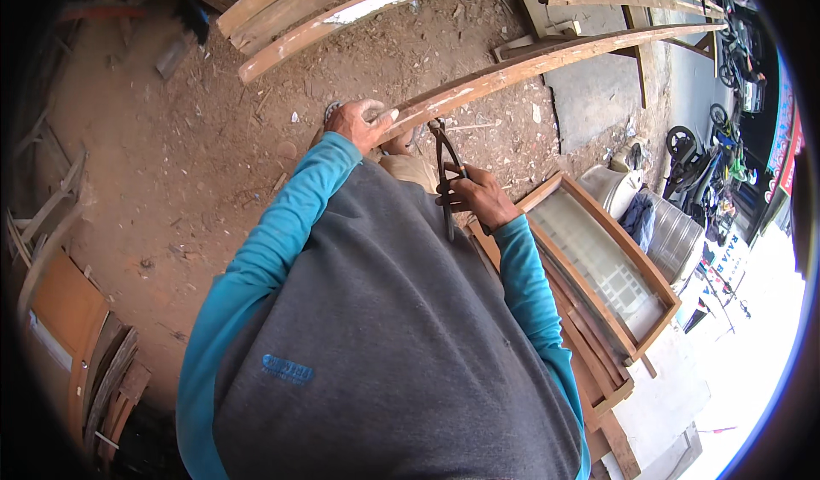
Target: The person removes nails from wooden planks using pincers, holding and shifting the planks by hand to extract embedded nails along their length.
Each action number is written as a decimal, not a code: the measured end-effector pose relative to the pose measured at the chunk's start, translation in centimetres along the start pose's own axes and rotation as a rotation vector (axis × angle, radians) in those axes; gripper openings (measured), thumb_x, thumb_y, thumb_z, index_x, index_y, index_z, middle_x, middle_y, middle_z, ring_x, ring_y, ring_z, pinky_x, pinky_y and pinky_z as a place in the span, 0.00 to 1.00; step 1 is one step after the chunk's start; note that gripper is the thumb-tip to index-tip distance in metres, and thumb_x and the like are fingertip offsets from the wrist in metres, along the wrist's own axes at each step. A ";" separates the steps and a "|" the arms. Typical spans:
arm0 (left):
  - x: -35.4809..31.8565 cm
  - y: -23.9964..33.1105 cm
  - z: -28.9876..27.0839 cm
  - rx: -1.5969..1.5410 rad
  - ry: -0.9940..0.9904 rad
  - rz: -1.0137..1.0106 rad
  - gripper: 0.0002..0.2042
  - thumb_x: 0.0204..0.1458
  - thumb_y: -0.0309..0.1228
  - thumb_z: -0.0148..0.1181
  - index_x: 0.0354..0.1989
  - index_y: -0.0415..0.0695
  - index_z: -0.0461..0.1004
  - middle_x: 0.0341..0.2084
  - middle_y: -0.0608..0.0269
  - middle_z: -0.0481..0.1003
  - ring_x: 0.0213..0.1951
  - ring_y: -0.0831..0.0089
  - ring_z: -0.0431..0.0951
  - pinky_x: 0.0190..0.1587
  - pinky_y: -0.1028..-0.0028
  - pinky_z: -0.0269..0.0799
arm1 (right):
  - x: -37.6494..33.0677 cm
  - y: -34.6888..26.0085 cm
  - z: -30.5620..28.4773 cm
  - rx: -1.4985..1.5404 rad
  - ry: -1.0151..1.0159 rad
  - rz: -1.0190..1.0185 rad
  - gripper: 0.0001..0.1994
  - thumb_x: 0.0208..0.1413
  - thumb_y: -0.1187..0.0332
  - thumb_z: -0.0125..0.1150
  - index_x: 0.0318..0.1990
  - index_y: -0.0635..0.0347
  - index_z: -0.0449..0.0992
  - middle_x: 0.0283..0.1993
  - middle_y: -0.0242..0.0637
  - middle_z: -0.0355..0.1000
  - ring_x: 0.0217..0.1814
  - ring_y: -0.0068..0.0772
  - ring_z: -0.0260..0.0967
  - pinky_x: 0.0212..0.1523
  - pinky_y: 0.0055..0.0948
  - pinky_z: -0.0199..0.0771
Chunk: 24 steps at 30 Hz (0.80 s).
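My left hand [357,124] is closed on the near end of a long wooden beam [512,72], with the thumb along its upper face. From there the beam runs away to the right; whitish marks streak its side. In my right hand [480,196] is a pair of dark metal pincers [442,151], fingers wrapped about the handles. Their jaws meet the beam's lower edge, a little right of my left hand. What the jaws grip, if anything, is too small to make out. The handles stand somewhat apart.
More long planks [316,6] lie beyond the beam. To the right, a wooden-framed glass panel [619,237] rests on other timber, beside a metal drum [676,237]. Motorcycles [688,164] stand farther right. Wood chips litter the dirt ground [213,172]; brown boards [68,305] lean at left.
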<state>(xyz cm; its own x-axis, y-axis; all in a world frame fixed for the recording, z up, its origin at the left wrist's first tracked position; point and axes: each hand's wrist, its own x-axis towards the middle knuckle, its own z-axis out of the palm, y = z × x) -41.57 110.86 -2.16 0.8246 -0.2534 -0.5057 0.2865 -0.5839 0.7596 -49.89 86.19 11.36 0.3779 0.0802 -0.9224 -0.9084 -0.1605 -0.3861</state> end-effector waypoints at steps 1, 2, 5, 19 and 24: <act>0.1 -0.7 0.5 0.028 0.041 0.045 0.29 0.49 0.57 0.68 0.45 0.41 0.82 0.41 0.45 0.81 0.47 0.52 0.81 0.51 0.62 0.75 | 0.2 -0.2 0.1 -0.003 -0.002 0.002 0.25 0.61 0.67 0.49 0.63 0.73 0.65 0.50 0.49 0.75 0.47 0.39 0.80 0.50 0.35 0.81; 0.2 -0.9 0.3 0.026 0.042 0.042 0.29 0.49 0.57 0.68 0.45 0.41 0.82 0.41 0.45 0.81 0.47 0.52 0.81 0.51 0.62 0.75 | 0.3 -0.7 0.2 -0.019 -0.015 0.007 0.26 0.61 0.68 0.50 0.64 0.73 0.64 0.50 0.49 0.76 0.48 0.40 0.80 0.50 0.36 0.81; 0.5 -1.2 -0.2 0.078 -0.093 0.021 0.32 0.50 0.61 0.64 0.45 0.40 0.82 0.41 0.45 0.81 0.47 0.52 0.81 0.51 0.62 0.74 | 0.9 -2.0 -0.1 -0.043 -0.043 0.041 0.27 0.61 0.68 0.50 0.65 0.73 0.62 0.50 0.50 0.76 0.48 0.42 0.80 0.49 0.37 0.82; 0.7 -5.1 0.9 0.051 -0.201 -0.045 0.40 0.52 0.68 0.56 0.51 0.37 0.79 0.49 0.41 0.78 0.54 0.50 0.77 0.59 0.60 0.70 | 1.0 -2.2 -0.9 0.076 -0.102 0.175 0.24 0.63 0.72 0.47 0.65 0.74 0.63 0.53 0.57 0.75 0.50 0.49 0.79 0.50 0.42 0.85; 1.6 -5.5 1.3 0.154 -0.300 -0.045 0.42 0.49 0.69 0.58 0.53 0.37 0.78 0.50 0.38 0.77 0.55 0.47 0.76 0.60 0.58 0.70 | 1.4 -2.6 -0.5 0.188 -0.180 0.141 0.25 0.63 0.72 0.42 0.65 0.79 0.60 0.53 0.60 0.74 0.51 0.55 0.78 0.52 0.44 0.83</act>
<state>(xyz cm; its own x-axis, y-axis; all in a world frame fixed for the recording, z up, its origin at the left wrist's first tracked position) -42.43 112.62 -7.66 0.6259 -0.4270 -0.6526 0.2232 -0.7037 0.6746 -46.92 86.26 11.10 0.2236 0.2458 -0.9432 -0.9731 0.0018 -0.2302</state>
